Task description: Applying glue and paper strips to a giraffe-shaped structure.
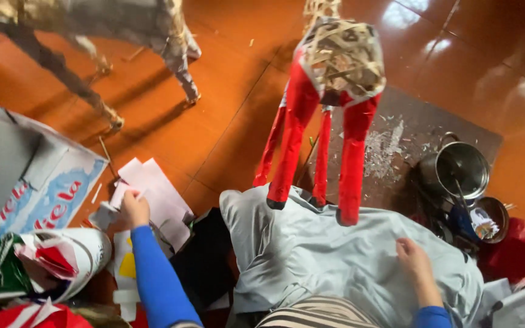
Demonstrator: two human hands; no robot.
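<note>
A person's left hand [133, 209] closes on a pale paper scrap [116, 195] at the edge of a stack of paper sheets [156, 191] on the red floor [226, 103], fingers pinched together as if lifting one piece free. The right hand [413, 258] lies flat, fingers loosely apart, on a grey cloth [311, 255] over the lap, holding nothing. A red-legged animal frame [329, 103] of woven strips stands on the cloth, close at hand. A steel pot [457, 170] sits to the right.

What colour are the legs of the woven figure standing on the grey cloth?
Red legs, clearest in the head view.
</note>
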